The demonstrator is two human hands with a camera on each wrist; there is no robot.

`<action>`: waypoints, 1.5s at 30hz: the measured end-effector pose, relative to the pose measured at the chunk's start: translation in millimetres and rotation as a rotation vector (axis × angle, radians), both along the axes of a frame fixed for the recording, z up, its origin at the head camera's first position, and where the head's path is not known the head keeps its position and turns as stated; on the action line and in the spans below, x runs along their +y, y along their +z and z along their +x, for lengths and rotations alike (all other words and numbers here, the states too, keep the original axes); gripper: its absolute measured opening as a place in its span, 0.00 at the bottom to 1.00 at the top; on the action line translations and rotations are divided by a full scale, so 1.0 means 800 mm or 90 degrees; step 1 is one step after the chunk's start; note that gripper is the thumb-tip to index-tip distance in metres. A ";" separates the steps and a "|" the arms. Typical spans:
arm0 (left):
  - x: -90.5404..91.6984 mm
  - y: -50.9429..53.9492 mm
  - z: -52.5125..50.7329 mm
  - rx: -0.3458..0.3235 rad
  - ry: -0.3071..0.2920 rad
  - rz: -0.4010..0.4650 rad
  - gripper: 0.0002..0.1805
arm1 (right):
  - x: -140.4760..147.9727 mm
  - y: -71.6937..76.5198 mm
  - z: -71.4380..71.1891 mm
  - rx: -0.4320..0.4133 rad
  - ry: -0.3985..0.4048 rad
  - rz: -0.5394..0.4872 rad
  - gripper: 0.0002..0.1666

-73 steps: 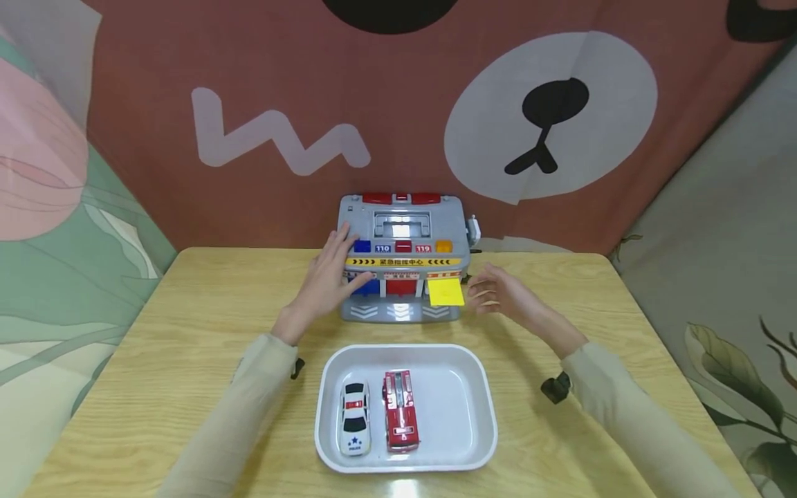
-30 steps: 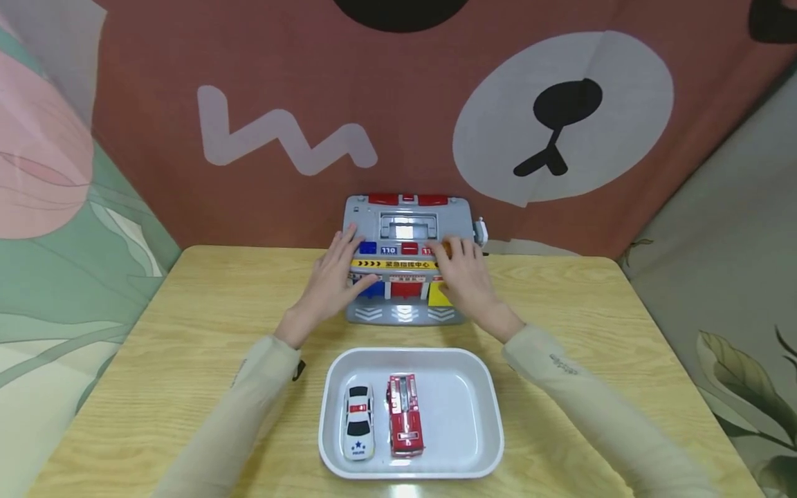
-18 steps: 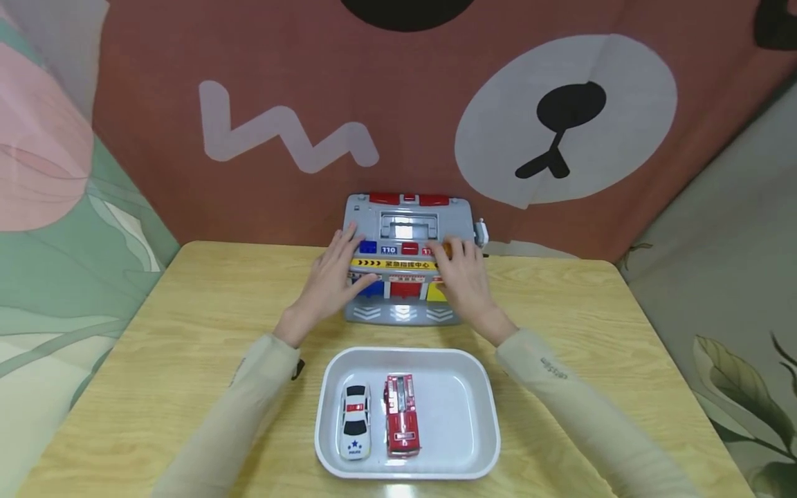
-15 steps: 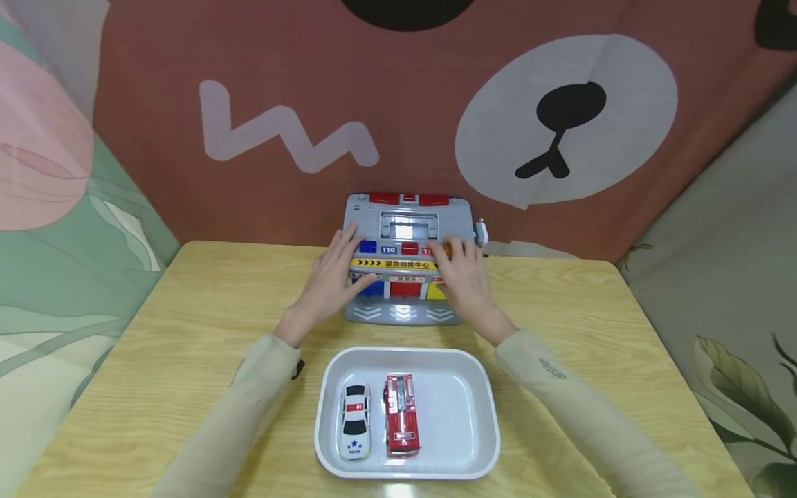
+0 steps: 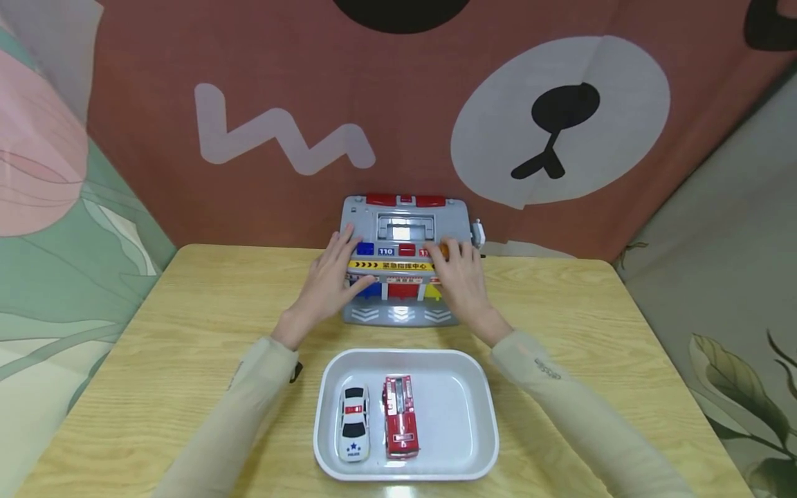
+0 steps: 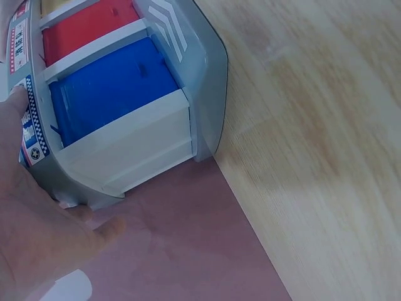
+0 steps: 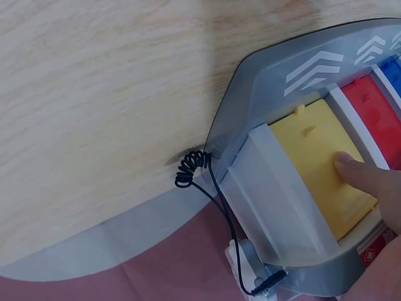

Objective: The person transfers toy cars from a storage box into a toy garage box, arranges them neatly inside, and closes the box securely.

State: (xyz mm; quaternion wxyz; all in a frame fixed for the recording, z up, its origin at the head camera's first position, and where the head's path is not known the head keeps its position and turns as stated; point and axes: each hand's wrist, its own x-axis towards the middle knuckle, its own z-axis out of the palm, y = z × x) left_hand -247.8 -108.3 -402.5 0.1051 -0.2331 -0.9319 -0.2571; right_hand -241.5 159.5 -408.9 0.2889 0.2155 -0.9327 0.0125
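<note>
A grey toy garage (image 5: 398, 265) with a yellow front strip stands at the table's back edge. My left hand (image 5: 326, 278) rests on its left side with straight, spread fingers; the thumb touches the front above the blue door (image 6: 113, 88). My right hand (image 5: 463, 278) grips the front right of its roof, bent fingers on top near the orange button. In the right wrist view, the right thumb presses on the yellow door (image 7: 310, 160), which is down. Between them is the red door (image 5: 403, 290), also down.
In front stands a white tray (image 5: 457, 472), holding a white police car (image 5: 354, 423) and a red fire truck (image 5: 401, 416). A black coiled cord (image 7: 193, 168) and a small white handset (image 7: 247, 263) hang at the garage's side. A printed cloth (image 5: 299, 207) stands behind.
The yellow door has gone from raised to down. My right hand has moved left from beside the garage onto its front and roof. The left hand keeps its place.
</note>
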 end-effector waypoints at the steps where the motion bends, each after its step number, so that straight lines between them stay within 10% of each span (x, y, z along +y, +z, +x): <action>1: 0.000 0.000 0.000 -0.001 0.001 0.001 0.46 | 0.000 0.000 0.000 0.001 0.002 0.002 0.44; 11: 0.000 0.000 0.001 -0.001 0.000 0.002 0.46 | 0.001 0.003 0.001 -0.014 0.008 0.007 0.49; 22: 0.001 0.001 0.003 -0.008 -0.012 -0.004 0.45 | 0.013 0.044 0.019 -0.230 0.076 -0.020 0.45; 45: -0.006 0.009 -0.002 0.009 -0.007 -0.044 0.46 | 0.006 0.050 0.016 -0.168 0.099 0.017 0.38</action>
